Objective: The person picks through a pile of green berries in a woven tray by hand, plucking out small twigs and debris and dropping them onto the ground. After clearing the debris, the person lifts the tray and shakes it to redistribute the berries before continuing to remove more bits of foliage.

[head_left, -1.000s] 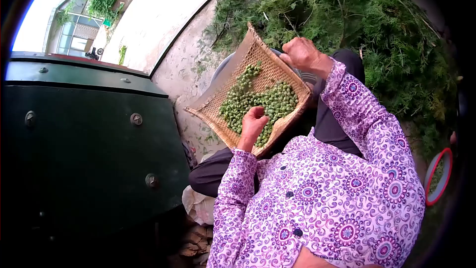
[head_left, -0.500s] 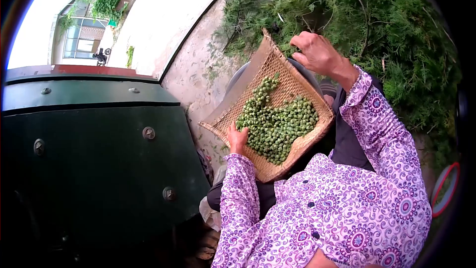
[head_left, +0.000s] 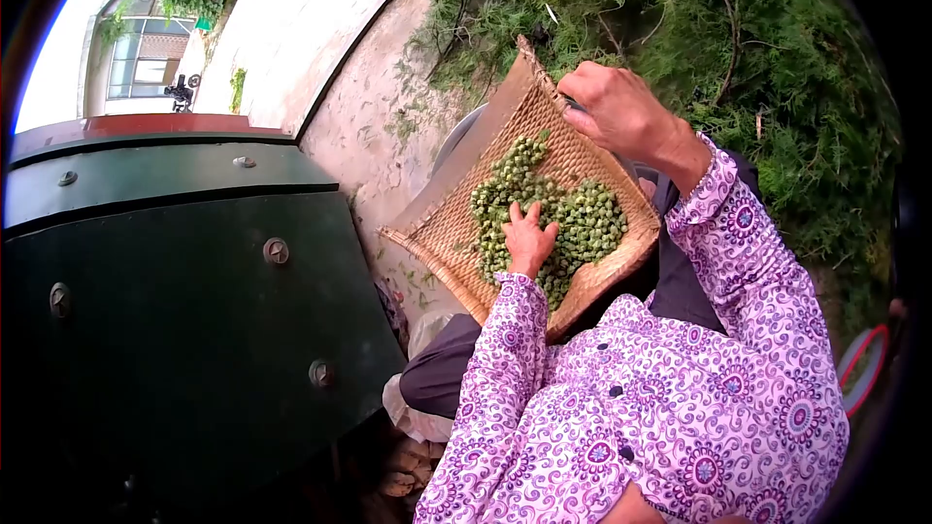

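Observation:
A woven basket tray (head_left: 439, 250) lies tilted across my lap, holding a heap of small, round green cones (head_left: 592, 223). Over the middle of the heap is my left hand (head_left: 529, 241), palm down with its fingers apart and fingertips at the cones. At the tray's upper right rim, my right hand (head_left: 626, 114) is closed, thumb and fingers pinched together. A small dark bit shows between those fingers, but I cannot tell what it is.
Cut evergreen branches (head_left: 680, 29) pile up beyond the tray and to the right. A grey basin (head_left: 456, 147) shows partly behind the tray. On the left stands a dark green metal panel (head_left: 184, 311) with round studs. Pale ground (head_left: 364, 116) runs between.
My left hand has moved right, from the tray's left side to the middle of the cones. My right hand has come slightly lower, nearer the rim, still closed.

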Demonstrator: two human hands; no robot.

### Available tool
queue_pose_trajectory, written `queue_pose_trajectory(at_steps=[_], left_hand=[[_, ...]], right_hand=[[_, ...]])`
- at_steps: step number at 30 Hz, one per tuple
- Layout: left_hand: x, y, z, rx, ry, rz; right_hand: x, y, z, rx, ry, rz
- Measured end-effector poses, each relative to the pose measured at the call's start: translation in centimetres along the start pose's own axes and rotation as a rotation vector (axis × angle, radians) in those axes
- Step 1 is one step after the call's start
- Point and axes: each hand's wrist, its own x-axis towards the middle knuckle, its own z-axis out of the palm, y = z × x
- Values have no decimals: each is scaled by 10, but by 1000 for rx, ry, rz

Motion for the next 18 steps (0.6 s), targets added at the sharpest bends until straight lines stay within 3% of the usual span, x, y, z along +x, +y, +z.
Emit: queue_pose_trajectory(at_steps=[3, 5, 9, 10, 11, 12, 15, 18], left_hand=[[-20, 28, 12, 48, -132, 155], [-37, 39, 11, 59, -151, 255], [-27, -2, 12, -176, -24, 401], [-18, -13, 5, -128, 106, 392], [1, -38, 13, -314, 116, 241], [8, -37, -9, -315, 164, 172], [55, -95, 6, -525, 328, 7], [66, -100, 1, -452, 296, -102]], right_hand=[[-5, 2, 0, -13, 33, -14], [-8, 1, -3, 25, -49, 93], [-13, 6, -2, 32, -36, 87], [-13, 6, -3, 32, -45, 93], [-13, 7, -3, 32, -55, 101], [-12, 8, -2, 30, -53, 109], [-10, 8, 2, 2, -20, 24], [-7, 13, 6, 13, 3, -40]])
